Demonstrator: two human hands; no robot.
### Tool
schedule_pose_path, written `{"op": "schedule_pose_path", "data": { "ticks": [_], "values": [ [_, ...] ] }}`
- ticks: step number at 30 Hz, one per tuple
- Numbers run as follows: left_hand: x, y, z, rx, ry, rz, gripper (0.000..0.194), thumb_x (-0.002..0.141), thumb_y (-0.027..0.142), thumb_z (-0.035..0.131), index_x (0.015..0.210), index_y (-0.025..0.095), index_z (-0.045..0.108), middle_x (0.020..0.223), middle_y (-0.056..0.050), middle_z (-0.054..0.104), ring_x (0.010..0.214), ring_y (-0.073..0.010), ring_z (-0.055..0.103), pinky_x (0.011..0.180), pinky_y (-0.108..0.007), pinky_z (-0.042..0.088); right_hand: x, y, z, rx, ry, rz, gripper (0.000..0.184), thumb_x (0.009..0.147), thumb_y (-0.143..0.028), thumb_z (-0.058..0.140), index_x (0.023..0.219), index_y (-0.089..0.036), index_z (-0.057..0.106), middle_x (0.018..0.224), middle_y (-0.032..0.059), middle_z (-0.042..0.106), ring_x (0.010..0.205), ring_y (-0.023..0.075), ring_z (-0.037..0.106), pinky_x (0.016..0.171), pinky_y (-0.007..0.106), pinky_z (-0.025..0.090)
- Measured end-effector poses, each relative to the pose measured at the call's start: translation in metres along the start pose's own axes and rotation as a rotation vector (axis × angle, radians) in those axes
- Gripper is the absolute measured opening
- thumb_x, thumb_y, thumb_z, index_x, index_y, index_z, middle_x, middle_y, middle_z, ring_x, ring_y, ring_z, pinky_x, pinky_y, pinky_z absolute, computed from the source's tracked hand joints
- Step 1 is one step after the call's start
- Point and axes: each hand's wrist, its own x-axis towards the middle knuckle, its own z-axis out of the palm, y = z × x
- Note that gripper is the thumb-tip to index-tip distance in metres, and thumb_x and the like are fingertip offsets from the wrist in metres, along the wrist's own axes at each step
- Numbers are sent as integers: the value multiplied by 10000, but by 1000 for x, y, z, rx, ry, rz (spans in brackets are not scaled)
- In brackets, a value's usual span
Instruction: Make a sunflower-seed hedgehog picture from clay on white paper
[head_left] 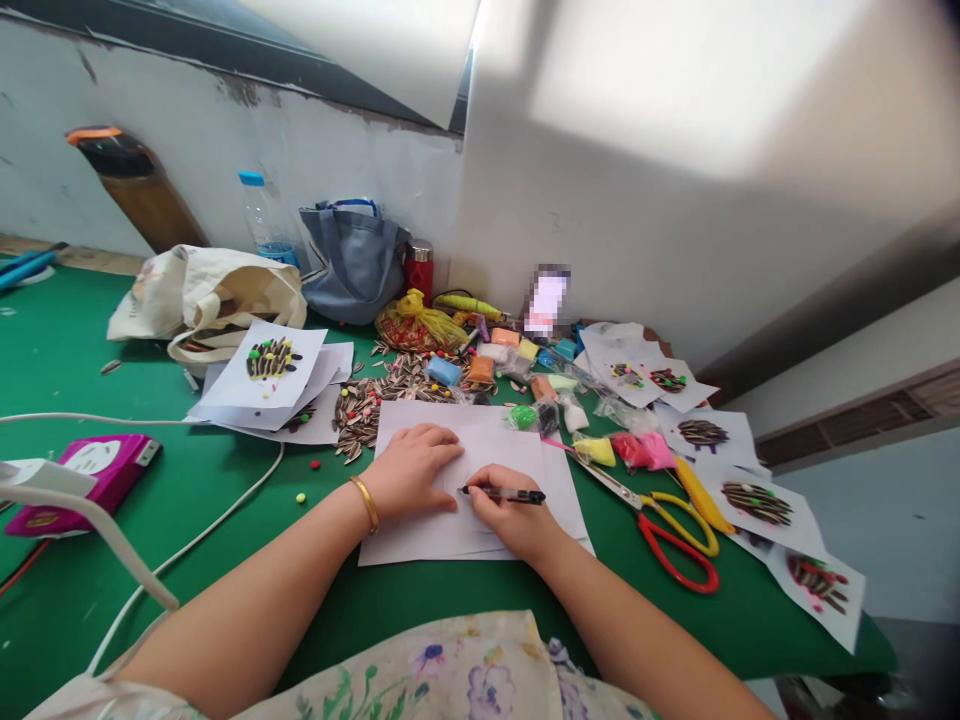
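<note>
White paper sheets (405,540) lie stacked in front of me on the green table. My left hand (416,470) rests on them with its fingers apart, pressing the left side of the sheet. In my right hand (510,510) is a black pen (517,494), its tip on or just above the paper near my left thumb. Beyond the paper lies a heap of striped sunflower seeds (360,415) with small coloured balls among them. Small packets of coloured clay, such as a blue packet (444,371) and a yellow packet (596,451), sit behind and right of the paper.
Right of the paper lie open scissors (652,515) with red and yellow handles. Seed-decorated sheets (765,503) line the right edge; more decorated paper (274,365) is at the left. A white cable (217,515), purple power strip (82,480), bags (352,265) and a phone (546,302) are around.
</note>
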Motion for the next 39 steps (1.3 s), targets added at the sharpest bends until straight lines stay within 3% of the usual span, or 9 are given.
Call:
{"op": "schedule_pose_path", "data": {
  "ticks": [21, 39],
  "values": [
    [0, -2, 1, 20, -5, 2, 699, 626, 500, 799, 1263, 305, 587, 1342, -55, 554, 1274, -309, 439, 1043, -453, 337, 1, 0, -4, -72, 78, 66, 130, 813, -234, 545, 734, -211, 645, 701, 0, 658, 642, 150, 569, 587, 247, 416],
    [0, -1, 0, 18, -9, 1, 706, 626, 506, 799, 1266, 296, 588, 1346, -65, 551, 1275, -311, 435, 1039, -452, 337, 3, 7, -12, -15, 158, 91, 138, 837, -258, 532, 766, -203, 638, 712, 3, 652, 664, 160, 582, 612, 262, 430]
  ]
}}
